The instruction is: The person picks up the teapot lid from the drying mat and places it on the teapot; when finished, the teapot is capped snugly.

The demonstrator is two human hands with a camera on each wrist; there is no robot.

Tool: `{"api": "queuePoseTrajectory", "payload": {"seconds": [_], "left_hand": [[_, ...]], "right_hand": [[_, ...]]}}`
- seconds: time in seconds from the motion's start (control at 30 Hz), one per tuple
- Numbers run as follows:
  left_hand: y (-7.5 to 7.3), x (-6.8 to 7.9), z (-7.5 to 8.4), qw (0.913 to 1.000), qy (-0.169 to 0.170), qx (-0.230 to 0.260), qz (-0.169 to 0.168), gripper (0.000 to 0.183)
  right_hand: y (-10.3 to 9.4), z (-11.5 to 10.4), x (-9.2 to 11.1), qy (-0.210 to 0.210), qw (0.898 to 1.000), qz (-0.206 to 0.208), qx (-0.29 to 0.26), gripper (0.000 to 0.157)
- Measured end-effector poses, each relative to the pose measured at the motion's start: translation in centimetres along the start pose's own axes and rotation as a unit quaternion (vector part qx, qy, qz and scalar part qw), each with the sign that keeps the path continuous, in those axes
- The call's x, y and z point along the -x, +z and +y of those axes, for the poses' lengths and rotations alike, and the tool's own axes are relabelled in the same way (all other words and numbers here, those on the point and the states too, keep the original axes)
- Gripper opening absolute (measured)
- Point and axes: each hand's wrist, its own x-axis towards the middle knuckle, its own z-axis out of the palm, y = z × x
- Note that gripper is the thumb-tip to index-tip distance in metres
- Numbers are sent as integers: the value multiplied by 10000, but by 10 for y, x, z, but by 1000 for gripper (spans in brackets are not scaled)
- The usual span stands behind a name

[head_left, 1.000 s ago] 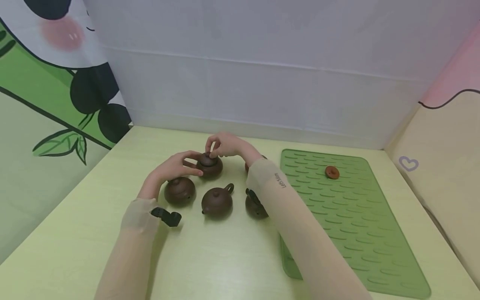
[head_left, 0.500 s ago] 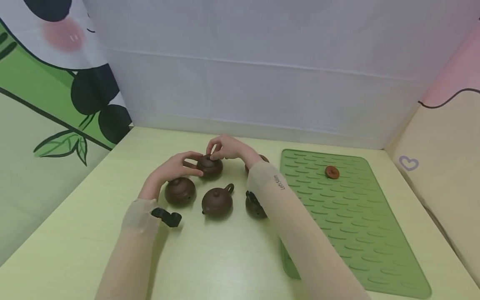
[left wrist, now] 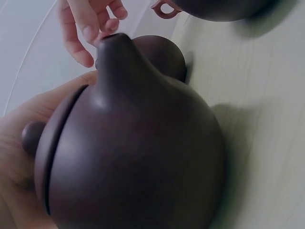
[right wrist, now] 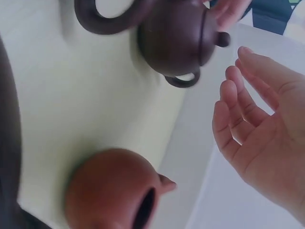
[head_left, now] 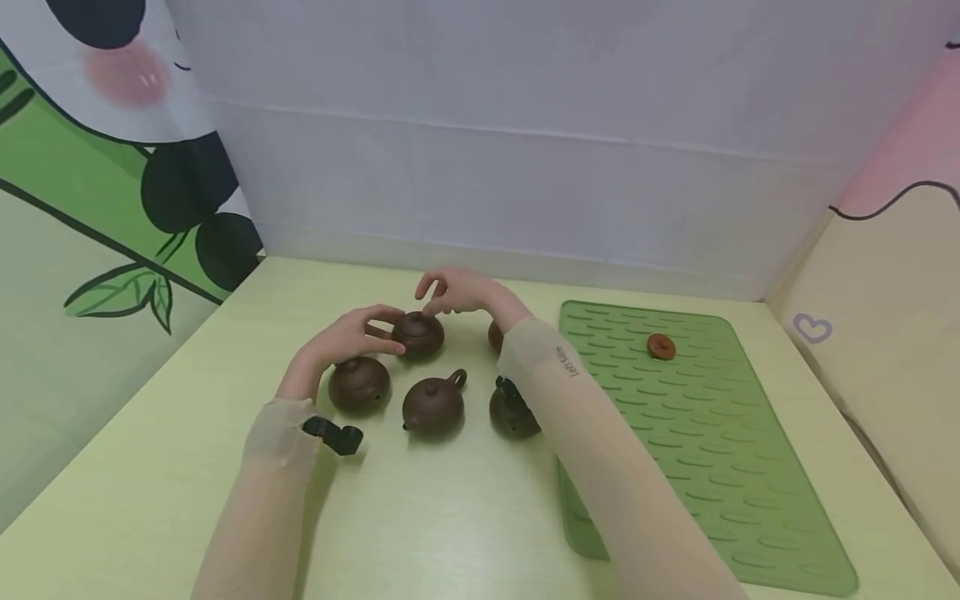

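A dark brown teapot stands at the back of the group with its lid seated on top. My left hand holds its body from the left, thumb on the near side and a finger on the far side. Just above the lid's knob is my right hand, its fingers loosely bent and apart from the knob in the right wrist view. Under my left wrist stands another lidded dark teapot, which fills most of the left wrist view.
Two more dark teapots, one in the middle and one partly behind my right sleeve, stand nearer. A lidless reddish teapot is mostly hidden by my right arm. The green mat at right bears a reddish lid.
The lid, tilted on the back teapot earlier, has settled down onto it. My right fingers have let go of its knob and lifted slightly. The left hand keeps its place.
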Motion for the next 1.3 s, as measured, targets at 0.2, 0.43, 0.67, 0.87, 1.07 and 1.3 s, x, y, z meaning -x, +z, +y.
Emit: {"api": "queuePoseTrajectory", "payload": {"seconds": [0.2,0.43,0.67,0.87,1.07,1.3], "left_hand": [[0,0,-1,10000,-44,-23,-6,67],[-1,-2,-1,10000,-82,-34,19,67],[-1,-2,0,9999,-114,-38,16,68],[-1,-3,0,10000,-67,-42,-10,69],[-1,-2,1,9999,-125,6,40,80],[-10,-5,29,9983,195,-349,422,81]], "right_hand": [[-16,-7,13,-120,9997,144,141,27],[-34,-3,26,-238,9983,495,174,29],[-44,18,43,-519,9943,926,106,32],[-48,41,61,-916,9873,1301,-3,43],[-49,61,79,-1045,9798,1699,-165,50],[-54,77,95,-1141,9721,2026,-296,48]]}}
